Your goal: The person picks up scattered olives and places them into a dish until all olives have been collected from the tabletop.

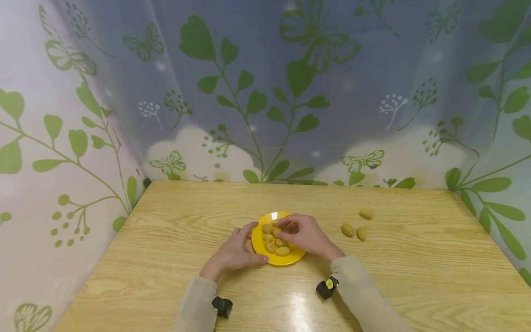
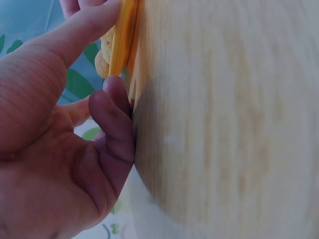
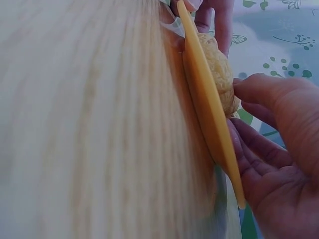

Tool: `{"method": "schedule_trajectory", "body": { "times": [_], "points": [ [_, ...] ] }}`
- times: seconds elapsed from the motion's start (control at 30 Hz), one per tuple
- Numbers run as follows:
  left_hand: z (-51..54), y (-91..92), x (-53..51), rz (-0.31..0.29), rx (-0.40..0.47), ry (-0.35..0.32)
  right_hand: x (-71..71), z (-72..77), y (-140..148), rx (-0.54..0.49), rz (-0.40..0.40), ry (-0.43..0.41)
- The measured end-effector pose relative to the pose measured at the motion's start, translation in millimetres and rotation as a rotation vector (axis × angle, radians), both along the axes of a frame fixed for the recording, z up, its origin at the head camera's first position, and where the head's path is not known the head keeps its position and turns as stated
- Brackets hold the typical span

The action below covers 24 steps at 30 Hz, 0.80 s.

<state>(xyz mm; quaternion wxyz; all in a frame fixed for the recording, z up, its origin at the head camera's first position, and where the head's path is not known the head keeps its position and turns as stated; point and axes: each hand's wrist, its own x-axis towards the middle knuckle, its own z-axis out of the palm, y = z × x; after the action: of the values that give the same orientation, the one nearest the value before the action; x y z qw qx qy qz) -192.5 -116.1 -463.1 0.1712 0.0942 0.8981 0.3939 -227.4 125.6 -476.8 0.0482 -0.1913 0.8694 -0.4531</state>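
Note:
Several tan walnuts (image 1: 283, 251) with wrinkled shells lie grouped on a yellow plate (image 1: 297, 256). My left hand (image 1: 234, 251) grips the plate's left side, its thumb along the near rim and its fingers at the far left edge. Over the plate's right part, my right hand (image 1: 307, 236) has thumb and fingertips bent down around a walnut among the others. In the right wrist view the thumb touches a walnut (image 3: 218, 64), while the lower fingers sit close to the rim. Fingers partly hide the walnuts beneath them.
On the wooden table (image 1: 174, 221), three loose walnuts lie right of the plate: one farther back (image 1: 366, 213), two nearer ones, a left walnut (image 1: 347, 230) and a right walnut (image 1: 361, 233). A curtain (image 1: 265, 115) printed with leaves and butterflies hangs behind the table.

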Motion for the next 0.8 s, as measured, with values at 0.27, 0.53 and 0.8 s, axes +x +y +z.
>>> {"method": "schedule_trajectory", "body": {
  "times": [0.27, 0.53, 0.8],
  "points": [
    [0.6, -0.2, 0.0, -0.005, -0.003, 0.003, 2.3, 0.4, 2, -0.004, 0.017, 0.015],
    [0.0, -0.4, 0.0, 0.001, -0.003, 0.000, 7.3, 3.4, 6, -0.013, 0.007, 0.013],
    [0.6, 0.4, -0.6, 0.002, -0.014, -0.001, 12.0, 6.5, 13, -0.021, -0.011, 0.014]
  ]
}}
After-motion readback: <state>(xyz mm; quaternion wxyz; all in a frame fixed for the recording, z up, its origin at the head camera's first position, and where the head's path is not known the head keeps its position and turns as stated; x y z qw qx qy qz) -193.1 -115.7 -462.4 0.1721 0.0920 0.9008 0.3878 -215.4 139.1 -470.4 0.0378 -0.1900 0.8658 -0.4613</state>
